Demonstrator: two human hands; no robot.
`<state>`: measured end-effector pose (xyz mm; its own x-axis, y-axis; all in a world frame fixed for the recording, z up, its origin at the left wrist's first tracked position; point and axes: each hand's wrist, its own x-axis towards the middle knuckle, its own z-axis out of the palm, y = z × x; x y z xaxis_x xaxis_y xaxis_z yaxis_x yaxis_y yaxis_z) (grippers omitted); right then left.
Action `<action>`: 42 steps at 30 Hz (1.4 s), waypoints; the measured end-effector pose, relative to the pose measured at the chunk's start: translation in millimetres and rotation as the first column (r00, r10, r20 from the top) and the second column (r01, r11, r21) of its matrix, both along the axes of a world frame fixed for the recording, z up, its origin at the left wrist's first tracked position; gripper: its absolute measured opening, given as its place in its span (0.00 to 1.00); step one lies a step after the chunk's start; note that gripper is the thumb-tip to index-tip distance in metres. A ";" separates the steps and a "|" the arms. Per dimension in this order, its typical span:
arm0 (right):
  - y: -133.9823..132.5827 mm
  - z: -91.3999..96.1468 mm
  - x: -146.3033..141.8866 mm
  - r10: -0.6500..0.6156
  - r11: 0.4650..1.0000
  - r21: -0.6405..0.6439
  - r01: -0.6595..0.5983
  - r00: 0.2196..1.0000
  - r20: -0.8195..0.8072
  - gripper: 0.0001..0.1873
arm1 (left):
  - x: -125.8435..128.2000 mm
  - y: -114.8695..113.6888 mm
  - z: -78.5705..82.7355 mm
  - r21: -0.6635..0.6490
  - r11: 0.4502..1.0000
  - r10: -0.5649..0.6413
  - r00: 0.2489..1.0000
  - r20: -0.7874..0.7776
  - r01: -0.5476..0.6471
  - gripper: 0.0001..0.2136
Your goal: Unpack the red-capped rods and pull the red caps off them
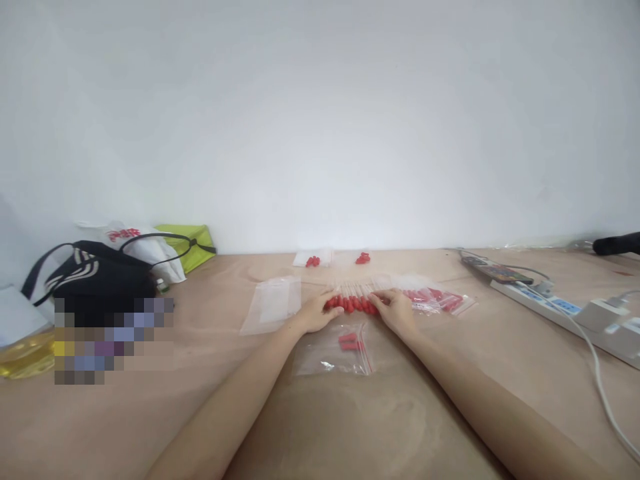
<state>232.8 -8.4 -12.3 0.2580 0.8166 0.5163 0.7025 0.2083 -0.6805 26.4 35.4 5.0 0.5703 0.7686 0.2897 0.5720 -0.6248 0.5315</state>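
Head view: the left hand (319,313) has thumb and fingers parted around the left end of a row of sticks (356,305); the right hand (397,309) touches the row's right end, fingers bent. Whether either squeezes, I cannot tell. The sticks lie side by side on the table (400,413), between the hands, red rounded ends near, thin pale shafts pointing far. Just nearer lies a clear bag (320,353) with red pieces (349,345).
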 end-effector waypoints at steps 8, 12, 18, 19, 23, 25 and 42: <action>-4.8 0.9 -1.2 -0.017 0.999 -0.031 0.016 0.999 -0.032 0.13 | -1.9 -4.5 -4.6 0.059 0.998 -0.005 0.999 -0.041 0.007 0.32; -6.8 0.3 -0.7 -0.025 0.999 -0.042 0.023 0.999 -0.040 0.12 | -5.6 -6.3 0.1 0.093 0.994 0.068 0.997 -0.046 -0.064 0.29; -6.9 -1.5 0.0 -0.040 0.998 -0.044 0.038 0.998 -0.053 0.13 | -11.3 -8.8 8.0 0.107 0.985 0.138 0.990 -0.041 -0.133 0.25; -7.0 -1.5 0.0 -0.042 0.998 -0.042 0.040 0.998 -0.057 0.13 | -12.0 -8.1 7.7 0.098 0.986 0.138 0.990 -0.036 -0.134 0.24; -9.0 0.0 -0.7 -0.052 0.999 0.012 0.053 0.996 -0.068 0.13 | -13.5 -3.3 4.2 0.095 0.989 0.112 0.994 -0.013 -0.110 0.21; -10.4 1.2 -1.2 -0.042 0.998 0.049 0.045 0.997 -0.069 0.13 | -13.1 -1.7 3.1 0.111 0.987 0.115 0.993 -0.009 -0.113 0.20; -14.4 -0.5 -7.4 -0.010 0.987 0.158 -0.031 0.967 0.255 0.09 | -3.9 -2.3 6.3 0.157 0.892 0.396 0.901 0.178 -0.424 0.17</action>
<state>225.4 -22.8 -12.8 0.0930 0.7203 0.6874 0.8453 0.3077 -0.4368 22.5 33.1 11.3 0.1603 0.8489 0.5037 0.7288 -0.4459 0.5196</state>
